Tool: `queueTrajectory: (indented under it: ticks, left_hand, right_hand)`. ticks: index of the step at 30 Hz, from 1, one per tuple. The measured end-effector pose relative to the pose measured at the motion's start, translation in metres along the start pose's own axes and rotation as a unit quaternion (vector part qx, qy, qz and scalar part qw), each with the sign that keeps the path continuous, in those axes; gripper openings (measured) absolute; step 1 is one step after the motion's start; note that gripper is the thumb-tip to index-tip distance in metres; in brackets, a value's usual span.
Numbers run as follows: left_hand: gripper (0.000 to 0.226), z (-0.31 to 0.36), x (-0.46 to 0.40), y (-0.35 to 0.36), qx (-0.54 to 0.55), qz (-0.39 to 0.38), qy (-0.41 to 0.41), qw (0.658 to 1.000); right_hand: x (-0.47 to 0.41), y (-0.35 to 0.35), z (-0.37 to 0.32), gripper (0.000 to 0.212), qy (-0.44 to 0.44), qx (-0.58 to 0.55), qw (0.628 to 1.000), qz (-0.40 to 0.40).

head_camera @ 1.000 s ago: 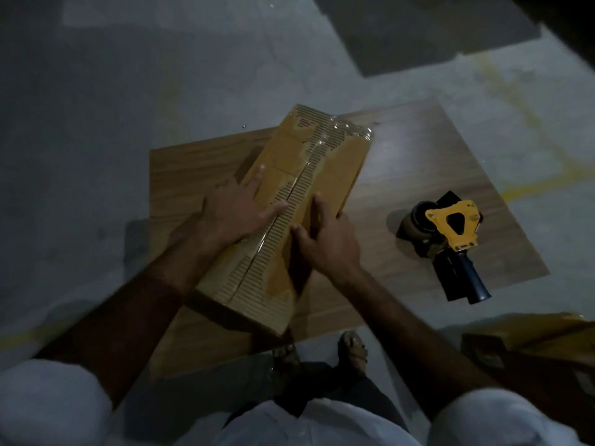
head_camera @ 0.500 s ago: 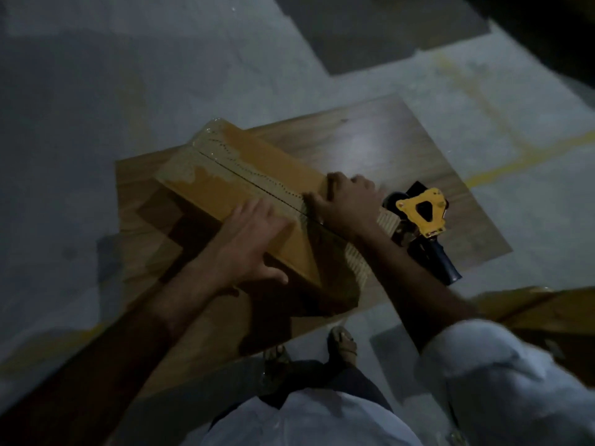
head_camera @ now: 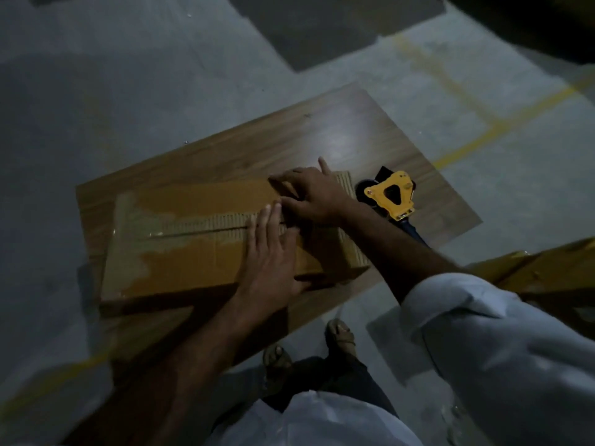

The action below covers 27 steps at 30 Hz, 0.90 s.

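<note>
A long brown box (head_camera: 193, 252) lies flat on a wooden board (head_camera: 322, 133) on the grey floor (head_camera: 128, 91). The box sits on the left and middle part of the board, with its long side going from left to right. A slit (head_camera: 193, 232) runs along the middle of its top, and shiny clear tape (head_camera: 154, 235) covers it.

The left hand (head_camera: 270, 252) lies flat on top of the box. Its fingers are straight and close together, and the tips touch the slit. It grips nothing; it only presses down.

The right hand (head_camera: 314, 196) rests on the far right part of the box top, just past the left fingertips. Its fingers are spread and lie on the cardboard. One finger sticks out toward the board. It holds nothing either - it just presses on the box.

A tape gun (head_camera: 391, 196) with a yellow frame and a dark handle lies on the board, just beside the right end of the box. Another brown box (head_camera: 547, 268) pokes in at the right edge, off the board. Two feet in sandals (head_camera: 339, 333) stand on the floor near the close edge of the board. A yellow line (head_camera: 483, 133) is painted on the floor - far on the right.
</note>
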<state>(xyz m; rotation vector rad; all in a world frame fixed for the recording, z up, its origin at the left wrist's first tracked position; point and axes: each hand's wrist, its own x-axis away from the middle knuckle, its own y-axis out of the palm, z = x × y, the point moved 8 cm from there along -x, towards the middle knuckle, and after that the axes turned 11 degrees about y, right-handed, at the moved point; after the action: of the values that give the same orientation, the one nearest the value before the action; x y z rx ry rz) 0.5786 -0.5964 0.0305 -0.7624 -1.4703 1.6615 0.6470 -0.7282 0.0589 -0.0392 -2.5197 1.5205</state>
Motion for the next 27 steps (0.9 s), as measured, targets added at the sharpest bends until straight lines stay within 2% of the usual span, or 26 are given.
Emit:
queueTrajectory:
  ticks: [3, 6, 8, 10, 13, 16, 18, 24, 27]
  left_hand:
    - [0.114, 0.019, -0.004, 0.006, 0.022, -0.007, -0.082, 0.996]
    - [0.119, 0.015, -0.012, 0.005, 0.045, -0.013, -0.124, 0.991]
    - [0.114, 0.009, -0.021, 0.001, 0.076, -0.002, -0.112, 0.991]
    - [0.112, 0.015, -0.039, -0.006, 0.120, 0.003, -0.039, 0.992]
    - [0.107, 0.032, -0.072, -0.010, 0.155, -0.028, 0.072, 0.985]
    - [0.095, 0.036, -0.097, -0.007, 0.099, -0.039, 0.072, 0.992]
    - [0.099, 0.041, -0.105, -0.005, 0.088, -0.027, 0.051, 0.994]
    - [0.087, 0.078, -0.128, -0.009, 0.062, 0.027, 0.023, 0.997]
    - [0.088, 0.098, -0.145, -0.008, 0.047, 0.020, 0.024, 0.998]
  right_hand:
    - [0.010, -0.001, -0.006, 0.057, -0.021, 0.042, 0.999, 0.021]
    - [0.035, -0.006, 0.027, 0.070, 0.096, 0.054, 0.990, 0.089]
    - [0.058, 0.000, 0.053, 0.073, 0.164, 0.012, 0.983, 0.084]
    - [0.070, 0.007, 0.063, 0.070, 0.149, -0.017, 0.987, 0.066]
    - [0.071, -0.001, 0.077, 0.059, 0.128, -0.130, 0.982, 0.045]
    - [0.081, -0.012, 0.103, 0.055, 0.120, -0.203, 0.970, 0.051]
    - [0.095, -0.015, 0.125, 0.056, 0.134, -0.229, 0.962, 0.063]
    - [0.114, -0.009, 0.199, 0.063, 0.251, -0.131, 0.955, 0.092]
    - [0.128, -0.005, 0.226, 0.052, 0.331, -0.080, 0.930, 0.140]
